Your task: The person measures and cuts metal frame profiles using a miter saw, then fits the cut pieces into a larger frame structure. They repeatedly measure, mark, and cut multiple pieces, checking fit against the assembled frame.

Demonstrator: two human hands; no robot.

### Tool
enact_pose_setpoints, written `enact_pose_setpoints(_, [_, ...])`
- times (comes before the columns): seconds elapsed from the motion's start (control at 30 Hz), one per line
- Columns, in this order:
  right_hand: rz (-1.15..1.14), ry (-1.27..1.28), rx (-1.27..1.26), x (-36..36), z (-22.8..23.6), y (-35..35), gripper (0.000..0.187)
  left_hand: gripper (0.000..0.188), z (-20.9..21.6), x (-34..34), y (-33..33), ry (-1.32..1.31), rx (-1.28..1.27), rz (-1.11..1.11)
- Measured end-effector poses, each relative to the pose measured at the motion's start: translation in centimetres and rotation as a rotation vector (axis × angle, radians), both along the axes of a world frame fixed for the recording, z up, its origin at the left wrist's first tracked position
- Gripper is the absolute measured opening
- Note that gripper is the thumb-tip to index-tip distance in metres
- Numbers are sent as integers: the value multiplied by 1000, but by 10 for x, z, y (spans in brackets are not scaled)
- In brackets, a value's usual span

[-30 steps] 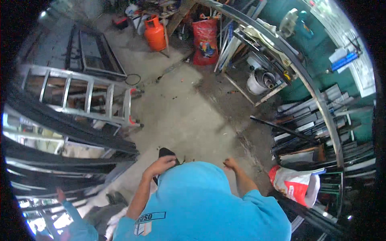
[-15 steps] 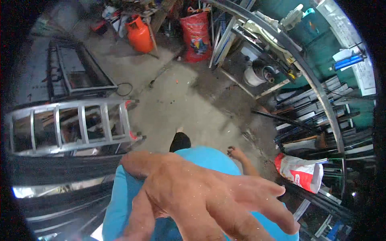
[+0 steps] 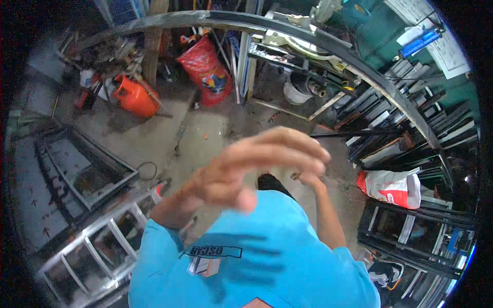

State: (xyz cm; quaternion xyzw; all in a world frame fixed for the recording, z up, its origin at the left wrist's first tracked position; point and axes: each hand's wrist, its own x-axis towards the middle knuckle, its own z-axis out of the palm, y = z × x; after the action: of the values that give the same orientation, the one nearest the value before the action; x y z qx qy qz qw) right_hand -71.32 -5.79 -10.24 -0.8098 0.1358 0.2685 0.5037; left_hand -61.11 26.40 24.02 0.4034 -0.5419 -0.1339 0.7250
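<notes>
My left hand (image 3: 257, 167) is raised in front of my blue shirt (image 3: 257, 220), its fingers stretched out and slightly bent, the thumb apart. Motion blurs it, but nothing shows in its grasp, so it is open. Lower and further right, my right hand (image 3: 307, 178) hangs at the end of a bent arm. Its fingers look curled in, and a small brownish bit shows at the fingertips, too small to name. Below the left hand, a dark shoe or trouser leg (image 3: 269, 184) shows above the concrete floor (image 3: 205, 123).
An aluminium ladder (image 3: 97, 246) lies at the left beside a dark metal frame (image 3: 92, 169). An orange gas cylinder (image 3: 134, 97) and a red sack (image 3: 208, 72) stand at the back. Metal bars (image 3: 400, 123), a white bucket (image 3: 299, 88) and a white-red bag (image 3: 390, 188) line the right.
My left hand has drawn away from close before the camera, up and off the shirt front. The view has turned, with the ladder now lower left. My right arm shows more fully.
</notes>
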Motion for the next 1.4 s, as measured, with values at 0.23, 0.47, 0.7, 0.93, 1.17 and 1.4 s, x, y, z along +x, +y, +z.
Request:
enact_pose_setpoints(0.23, [-370,-307,132,142,45,-77,27,41,-52,146,-56,-197,551,324])
enact_pose_setpoints(0.47, [-529,-571,193,298,70,-156,34,38,-127,322,-95,-562,688,768])
enact_pose_setpoints(0.7, [-664,-704,29,419,102,-179,38,45,-198,512,-84,-708,861,1132])
enact_pose_setpoints(0.93, [-964,-589,194,488,111,-177,30,59,-229,636,-93,-701,1103,1021])
enact_pose_setpoints(1.17, [-1086,-426,176,512,101,-168,28,36,-250,676,-106,-689,1178,754])
enact_pose_setpoints(1.4, [-1216,-524,216,521,97,-165,25,33,-251,674,-110,-666,1053,844])
